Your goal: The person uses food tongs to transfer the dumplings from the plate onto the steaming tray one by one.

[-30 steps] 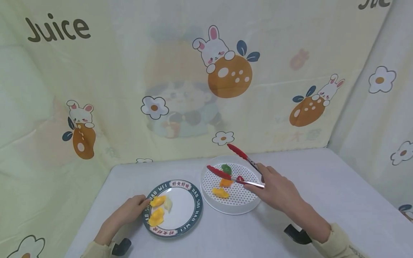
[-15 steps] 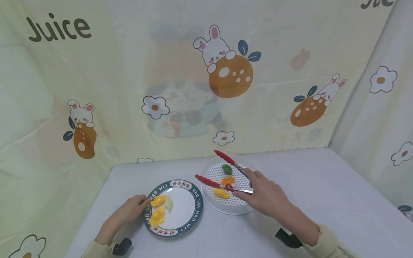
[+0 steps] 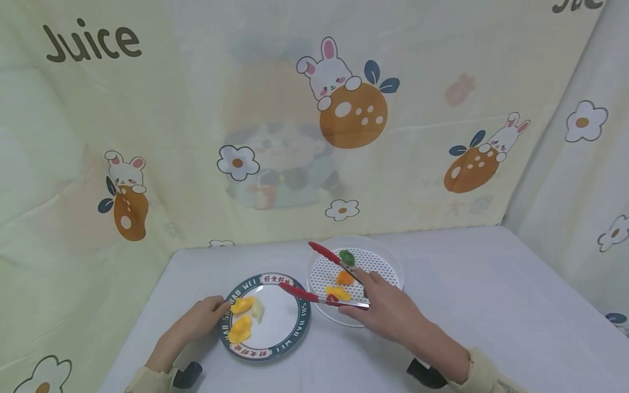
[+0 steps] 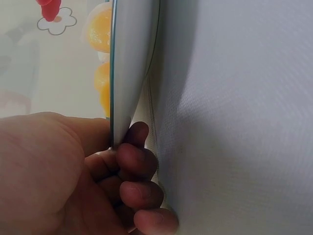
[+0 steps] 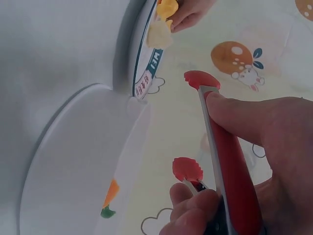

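My left hand (image 3: pixel 201 319) pinches the left rim of a round plate (image 3: pixel 256 353) with a dark green lettered border; the left wrist view shows the thumb above the rim and fingers beneath. On the plate's left side lie two yellow pieces (image 3: pixel 239 329) and a pale piece (image 3: pixel 257 310). My right hand (image 3: pixel 388 305) holds red-tipped metal tongs (image 3: pixel 301 294), thumb on one arm and fingers round the other. The tongs' arms stand apart with nothing between the tips. One tip hovers over the plate's upper right, the other over the tray's left edge.
A white round tray (image 3: pixel 375 262) with a holed base stands right of the plate, partly under the right hand. In it lie a green piece (image 3: pixel 346 257), an orange piece (image 3: pixel 345 278) and a yellow piece (image 3: pixel 339 293). A printed curtain (image 3: pixel 275 229) hangs behind the white table (image 3: pixel 467 284).
The right hand and tongs have moved left and toward the person, from over the tray to the gap between tray and plate. The left hand and plate have stayed put.
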Demonstrator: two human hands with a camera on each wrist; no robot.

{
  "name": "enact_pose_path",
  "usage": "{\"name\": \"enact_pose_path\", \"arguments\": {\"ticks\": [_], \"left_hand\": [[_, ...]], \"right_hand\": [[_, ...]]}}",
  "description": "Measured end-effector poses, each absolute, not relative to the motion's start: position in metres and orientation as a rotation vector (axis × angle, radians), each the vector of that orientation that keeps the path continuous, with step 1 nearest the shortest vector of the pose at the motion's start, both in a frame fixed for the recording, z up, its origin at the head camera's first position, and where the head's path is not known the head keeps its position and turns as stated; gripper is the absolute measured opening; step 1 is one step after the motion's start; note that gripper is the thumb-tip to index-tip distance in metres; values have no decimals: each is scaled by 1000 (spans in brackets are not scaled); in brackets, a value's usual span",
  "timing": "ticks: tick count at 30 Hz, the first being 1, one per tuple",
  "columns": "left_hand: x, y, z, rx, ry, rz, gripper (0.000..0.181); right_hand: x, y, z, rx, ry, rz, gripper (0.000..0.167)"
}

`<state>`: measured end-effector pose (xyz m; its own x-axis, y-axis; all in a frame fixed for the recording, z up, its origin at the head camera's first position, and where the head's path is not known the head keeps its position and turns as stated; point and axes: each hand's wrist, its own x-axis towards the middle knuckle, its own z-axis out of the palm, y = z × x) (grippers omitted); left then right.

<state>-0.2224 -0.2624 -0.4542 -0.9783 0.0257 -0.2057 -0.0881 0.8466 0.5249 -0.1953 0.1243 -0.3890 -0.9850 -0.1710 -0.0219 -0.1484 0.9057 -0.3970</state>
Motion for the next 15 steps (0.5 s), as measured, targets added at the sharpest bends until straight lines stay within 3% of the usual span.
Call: {"name": "enact_pose_path", "arguments": {"ticks": [15], "left_hand": [[-222, -262, -455, -43, 2825, 823, 28]], "right_hand": [[-190, 104, -391, -340, 3004, -637, 84]]}}
